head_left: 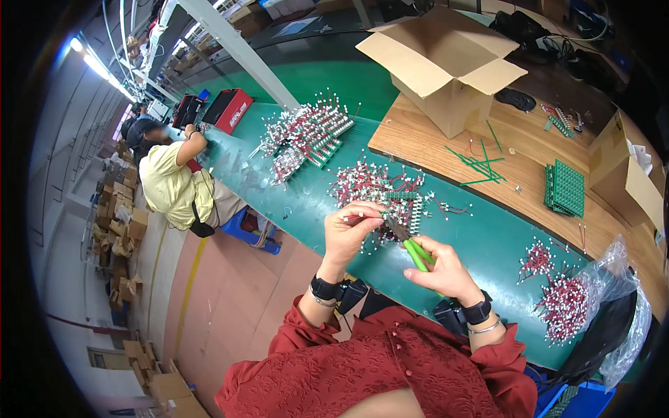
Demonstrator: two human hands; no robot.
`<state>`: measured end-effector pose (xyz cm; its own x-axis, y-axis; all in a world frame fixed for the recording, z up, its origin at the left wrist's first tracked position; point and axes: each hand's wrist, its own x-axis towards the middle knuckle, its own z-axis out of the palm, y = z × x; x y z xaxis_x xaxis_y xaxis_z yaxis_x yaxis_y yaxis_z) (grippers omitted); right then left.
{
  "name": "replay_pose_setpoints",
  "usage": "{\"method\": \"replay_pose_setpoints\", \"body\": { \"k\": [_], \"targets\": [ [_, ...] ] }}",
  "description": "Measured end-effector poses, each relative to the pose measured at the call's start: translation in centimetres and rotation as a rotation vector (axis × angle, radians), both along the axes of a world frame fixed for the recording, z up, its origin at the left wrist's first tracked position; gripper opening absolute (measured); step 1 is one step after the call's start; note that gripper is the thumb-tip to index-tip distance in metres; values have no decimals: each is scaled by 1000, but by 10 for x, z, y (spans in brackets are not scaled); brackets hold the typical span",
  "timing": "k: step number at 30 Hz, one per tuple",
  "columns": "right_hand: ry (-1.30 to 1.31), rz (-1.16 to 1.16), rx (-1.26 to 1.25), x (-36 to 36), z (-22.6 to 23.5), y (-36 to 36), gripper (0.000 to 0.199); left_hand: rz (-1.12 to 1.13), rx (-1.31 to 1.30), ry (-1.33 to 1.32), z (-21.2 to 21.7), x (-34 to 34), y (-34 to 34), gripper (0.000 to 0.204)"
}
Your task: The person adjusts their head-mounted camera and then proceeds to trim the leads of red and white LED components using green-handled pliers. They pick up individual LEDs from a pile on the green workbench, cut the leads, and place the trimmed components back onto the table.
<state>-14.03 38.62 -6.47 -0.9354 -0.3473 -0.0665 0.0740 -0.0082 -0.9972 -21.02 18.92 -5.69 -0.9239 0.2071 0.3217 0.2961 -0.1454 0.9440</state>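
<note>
My right hand (pixel 446 268) is wrapped round the green handles of a pair of pliers (pixel 416 252). Their dark jaws reach left to the fingertips of my left hand (pixel 343 233). Thumb and fingers of that hand are pinched together at a small wired piece, mostly covered by the fingers; its exact kind cannot be made out. Just beyond both hands lies a heap of small green circuit boards with red wires and white connectors (pixel 366 182). A larger stack of similar wired boards (pixel 313 136) sits farther left on the green bench (pixel 481 240).
An open cardboard box (pixel 446 90) stands on the wooden board (pixel 529 171), near green strips (pixel 477 167) and a stack of green panels (pixel 564 188). Bundled red wires (pixel 563 306) lie right by a plastic bag (pixel 613 279). A seated co-worker (pixel 174 174) is at far left.
</note>
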Motion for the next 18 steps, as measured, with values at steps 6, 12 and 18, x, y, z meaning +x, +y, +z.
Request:
{"method": "replay_pose_setpoints", "body": {
  "k": [6, 12, 18],
  "targets": [
    [48, -67, 17, -2, 5, -1, 49, 62, 530, -369, -10, -7, -1, 13],
    [312, -374, 672, 0, 19, -6, 55, 206, 134, -154, -2, -1, -5, 13],
    [197, -219, 346, 1, 11, -8, 56, 156, 20, -71, 2, 4, 7, 12]
  ]
}}
